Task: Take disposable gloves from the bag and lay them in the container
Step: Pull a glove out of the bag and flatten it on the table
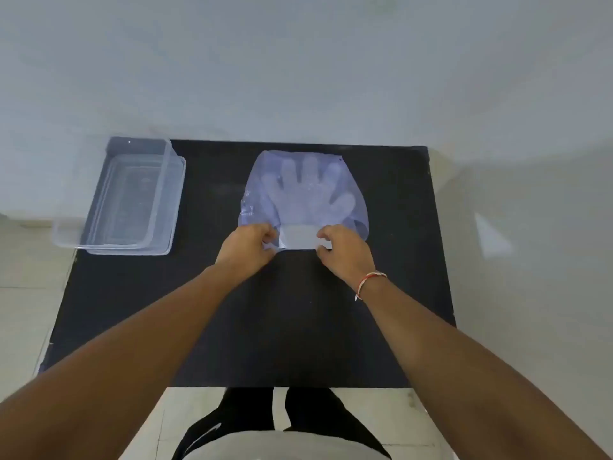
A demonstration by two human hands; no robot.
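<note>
Both arms reach forward, left hand and right hand pinching bag mouth.

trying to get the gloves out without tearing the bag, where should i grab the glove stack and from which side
Grip the gloves at the cuff end, through the bag mouth nearest you, between the left hand and right hand. Their fingers point away, so pulling toward you probably slides them out flat.

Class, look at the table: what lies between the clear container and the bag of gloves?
Nothing: in the head view only bare black table separates the container from the bag.
</note>
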